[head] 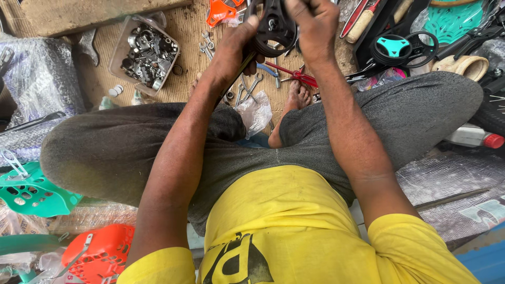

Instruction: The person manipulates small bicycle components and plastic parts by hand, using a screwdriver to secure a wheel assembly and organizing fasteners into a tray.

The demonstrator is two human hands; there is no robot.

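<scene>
Underfoot, a woven mat (pixel 184 47) strewn with spanners (pixel 247 89), perhaps outdoors.

A: Upper garment?
B: Yellow short-sleeved shirt (pixel 294 226), black graphic printed on the front; sleeves end above the elbows.
A: Lower garment?
B: Grey trousers (pixel 131 152), fabric dusty and marked.
A: Hands and feet?
B: Both bare: no gloves, no shoes
</scene>
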